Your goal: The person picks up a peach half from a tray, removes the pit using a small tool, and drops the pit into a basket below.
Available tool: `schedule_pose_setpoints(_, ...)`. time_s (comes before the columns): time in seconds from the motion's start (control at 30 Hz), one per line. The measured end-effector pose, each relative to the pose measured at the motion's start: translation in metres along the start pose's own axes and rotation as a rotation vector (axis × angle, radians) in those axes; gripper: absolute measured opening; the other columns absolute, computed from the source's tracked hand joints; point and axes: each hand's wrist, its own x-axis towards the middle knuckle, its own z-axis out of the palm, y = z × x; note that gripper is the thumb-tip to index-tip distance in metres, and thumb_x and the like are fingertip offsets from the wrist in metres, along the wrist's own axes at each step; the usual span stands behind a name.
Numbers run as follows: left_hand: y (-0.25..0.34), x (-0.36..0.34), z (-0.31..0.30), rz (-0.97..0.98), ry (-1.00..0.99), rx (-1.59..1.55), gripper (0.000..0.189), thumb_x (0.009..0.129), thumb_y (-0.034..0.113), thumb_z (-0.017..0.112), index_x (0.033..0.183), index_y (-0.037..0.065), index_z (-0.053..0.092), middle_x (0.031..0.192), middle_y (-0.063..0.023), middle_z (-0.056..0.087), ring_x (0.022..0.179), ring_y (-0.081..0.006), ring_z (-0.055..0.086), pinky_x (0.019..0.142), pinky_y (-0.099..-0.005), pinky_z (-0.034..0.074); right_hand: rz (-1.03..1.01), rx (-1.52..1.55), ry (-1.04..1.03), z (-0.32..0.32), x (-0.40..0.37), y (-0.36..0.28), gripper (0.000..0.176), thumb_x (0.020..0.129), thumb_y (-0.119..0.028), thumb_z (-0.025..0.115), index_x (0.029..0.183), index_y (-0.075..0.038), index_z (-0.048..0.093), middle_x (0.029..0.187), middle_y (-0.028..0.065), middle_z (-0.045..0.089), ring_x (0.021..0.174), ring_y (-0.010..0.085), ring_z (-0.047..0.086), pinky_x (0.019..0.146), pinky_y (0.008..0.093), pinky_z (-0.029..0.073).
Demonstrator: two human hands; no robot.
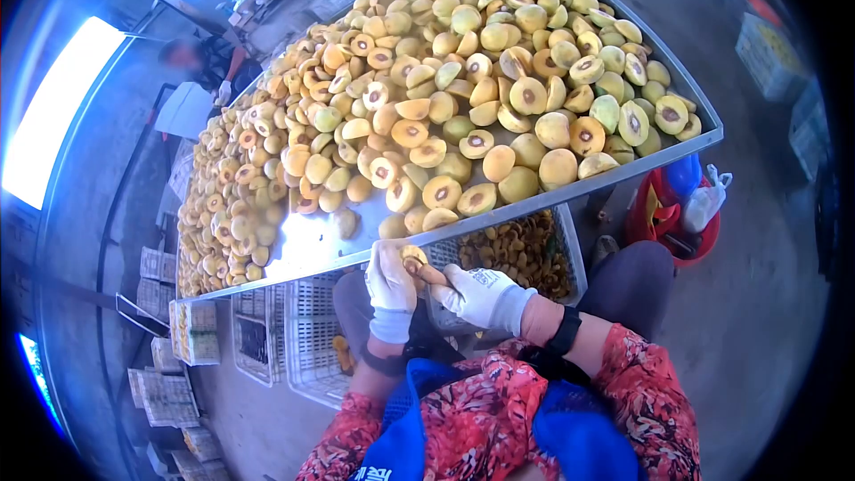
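Observation:
My left hand (390,283), in a white glove, is closed around a yellow peach half (413,255) just beyond the near rim of the metal tray. My right hand (485,296), also gloved, is closed on a short tool with a brown handle (433,275), which meets the peach half; the working end is hidden. In front of both hands the tray (534,205) bears a big heap of halved yellow peaches (427,116), many with a brown pit or hollow showing.
Below the tray's rim stands a crate of brown pits and scraps (521,254). White plastic crates (312,338) stand at my left. A red bucket (672,218) with bags is at the right. Another person (209,67) is at the far left.

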Motion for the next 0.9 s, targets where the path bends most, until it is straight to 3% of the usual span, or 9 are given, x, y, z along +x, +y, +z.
schedule_pose_setpoints(0.1, -0.004, 0.001, -0.001, -0.091, -0.104, -0.015, 0.036, 0.101, 0.027, 0.035, 0.096, 0.002, 0.061, 0.072, -0.0072, 0.060, 0.063, -0.0158, 0.056, 0.061, -0.0315, 0.047, -0.047, -0.080, 0.036, 0.005, 0.001, 0.007, 0.043, 0.099, -0.046, 0.040, 0.099, -0.004, 0.052, 0.079, 0.0224, 0.065, 0.072, 0.0394, 0.065, 0.063, 0.0472, 0.049)
schedule_pose_setpoints(0.2, -0.013, 0.001, 0.001, -0.077, -0.087, -0.036, 0.038, 0.101, 0.028, 0.036, 0.096, 0.001, 0.062, 0.079, -0.0069, 0.062, 0.071, -0.0145, 0.057, 0.067, -0.0303, 0.048, 0.131, 0.592, -0.169, 0.006, -0.003, 0.002, 0.047, 0.098, -0.047, 0.044, 0.103, -0.001, 0.054, 0.071, 0.0097, 0.061, 0.056, 0.0216, 0.060, 0.052, 0.0349, 0.048)
schedule_pose_setpoints(0.27, -0.010, 0.003, 0.004, -0.254, 0.003, -0.529, 0.041, 0.101, 0.034, 0.035, 0.105, 0.001, 0.059, 0.104, -0.0115, 0.063, 0.091, -0.0194, 0.061, 0.080, -0.0326, 0.050, 0.158, 1.172, -0.206, 0.010, -0.008, -0.002, 0.040, 0.100, -0.042, 0.046, 0.100, -0.003, 0.055, 0.064, 0.0011, 0.050, 0.046, 0.0068, 0.046, 0.041, 0.0235, 0.036)
schedule_pose_setpoints(0.37, 0.010, 0.007, 0.004, -0.526, -0.014, -1.165, 0.041, 0.099, 0.034, 0.038, 0.112, 0.000, 0.057, 0.109, -0.0123, 0.063, 0.098, -0.0227, 0.062, 0.082, -0.0352, 0.051, 0.119, 1.081, 0.022, 0.014, -0.011, -0.003, 0.035, 0.101, -0.037, 0.045, 0.100, -0.004, 0.055, 0.062, -0.0014, 0.047, 0.043, 0.0033, 0.040, 0.038, 0.0208, 0.031)
schedule_pose_setpoints(0.43, -0.002, 0.008, 0.002, -0.529, -0.049, -1.228, 0.040, 0.098, 0.032, 0.040, 0.117, 0.000, 0.055, 0.111, -0.0146, 0.063, 0.100, -0.0271, 0.063, 0.082, -0.0392, 0.053, 0.134, 0.962, 0.067, 0.025, -0.005, 0.007, 0.038, 0.099, -0.040, 0.046, 0.100, -0.003, 0.055, 0.064, 0.0066, 0.057, 0.047, 0.0174, 0.054, 0.043, 0.0309, 0.042)
schedule_pose_setpoints(0.5, -0.001, 0.008, 0.001, -0.539, -0.112, -1.311, 0.039, 0.098, 0.030, 0.043, 0.119, 0.000, 0.053, 0.111, -0.0162, 0.063, 0.101, -0.0316, 0.063, 0.082, -0.0428, 0.054, -0.135, 0.254, 0.358, 0.028, -0.005, 0.007, 0.040, 0.099, -0.041, 0.045, 0.098, -0.002, 0.051, 0.069, 0.0217, 0.061, 0.061, 0.0395, 0.061, 0.055, 0.0450, 0.047)
schedule_pose_setpoints(0.6, -0.004, 0.007, 0.006, -0.604, -0.056, -1.231, 0.038, 0.098, 0.029, 0.044, 0.119, -0.001, 0.053, 0.110, -0.0173, 0.063, 0.101, -0.0356, 0.062, 0.082, -0.0460, 0.054, 0.046, 0.180, 0.225, 0.017, -0.011, -0.008, 0.040, 0.098, -0.039, 0.044, 0.098, 0.000, 0.051, 0.082, 0.0298, 0.062, 0.083, 0.0493, 0.059, 0.070, 0.0537, 0.046)
schedule_pose_setpoints(0.83, -0.017, -0.004, 0.019, -0.388, 0.042, -1.070, 0.033, 0.098, 0.026, 0.041, 0.115, -0.001, 0.050, 0.113, -0.0200, 0.061, 0.102, -0.0341, 0.062, 0.086, -0.0444, 0.053, 0.099, 0.170, 0.231, 0.030, -0.003, -0.001, 0.040, 0.098, -0.039, 0.044, 0.100, 0.000, 0.051, 0.082, 0.0303, 0.062, 0.082, 0.0501, 0.058, 0.071, 0.0546, 0.045)
schedule_pose_setpoints(0.9, -0.021, -0.005, 0.022, -0.229, 0.089, -0.848, 0.031, 0.099, 0.024, 0.039, 0.113, -0.001, 0.048, 0.115, -0.0209, 0.060, 0.101, -0.0321, 0.062, 0.088, -0.0423, 0.052, -0.132, 0.263, 0.394, 0.042, 0.006, 0.005, 0.041, 0.099, -0.042, 0.045, 0.101, -0.002, 0.050, 0.070, 0.0220, 0.062, 0.062, 0.0407, 0.061, 0.055, 0.0468, 0.047)
